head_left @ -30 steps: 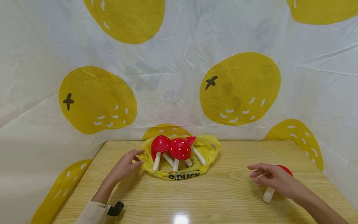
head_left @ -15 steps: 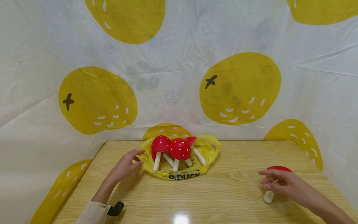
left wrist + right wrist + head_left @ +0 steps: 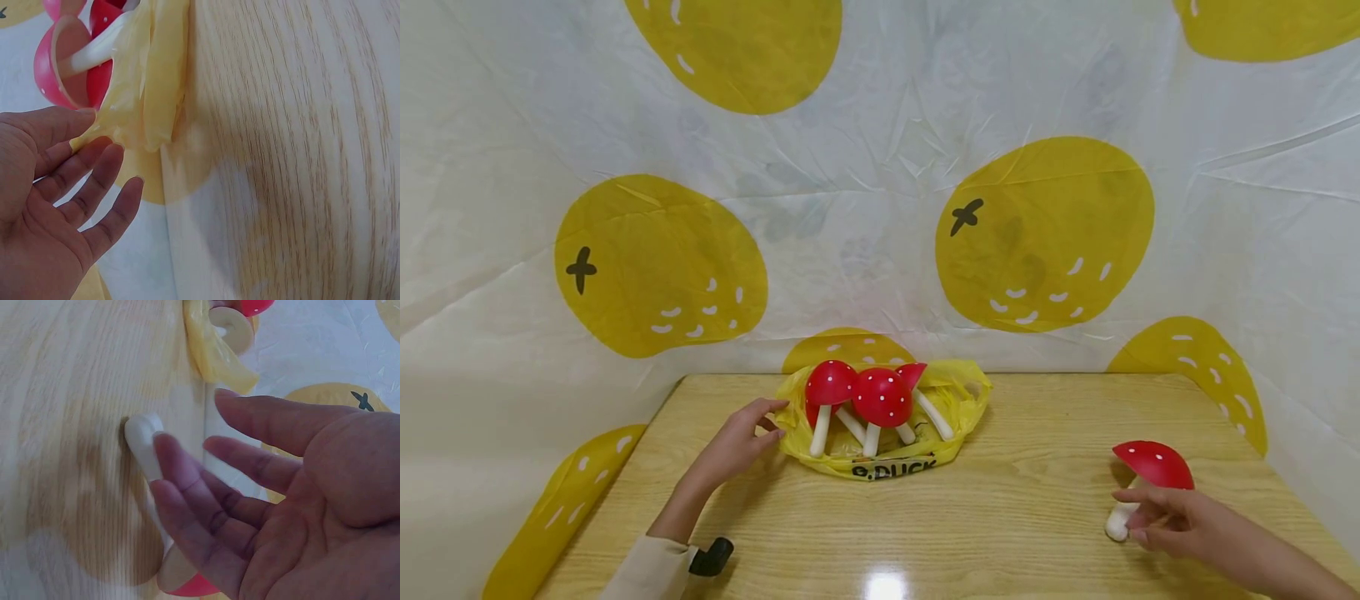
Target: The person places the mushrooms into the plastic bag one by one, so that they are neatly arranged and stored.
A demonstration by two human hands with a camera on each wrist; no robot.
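Several toy mushrooms (image 3: 883, 398), with white-dotted red caps and white stems, lie in an open yellow plastic bag (image 3: 967, 398) at the table's far side. My left hand (image 3: 737, 446) pinches the bag's left edge between thumb and forefinger; the other fingers are spread in the left wrist view. One more toy mushroom (image 3: 1156, 465) lies on the table at the right, its cap raised and its stem toward me. Beside its stem is my right hand (image 3: 1187, 521), fingers loosely bent and thumb apart. The right wrist view shows no grip on the stem (image 3: 142, 434).
The wooden table (image 3: 985, 533) has its far edge against a white cloth (image 3: 857, 233) printed with large yellow fruit. That cloth also hangs along the left and right sides. A black object (image 3: 711, 557) sits at the left sleeve cuff.
My right hand has moved right and toward me, from over the single mushroom to beside its stem, uncovering the red cap. The left hand and bag keep their place.
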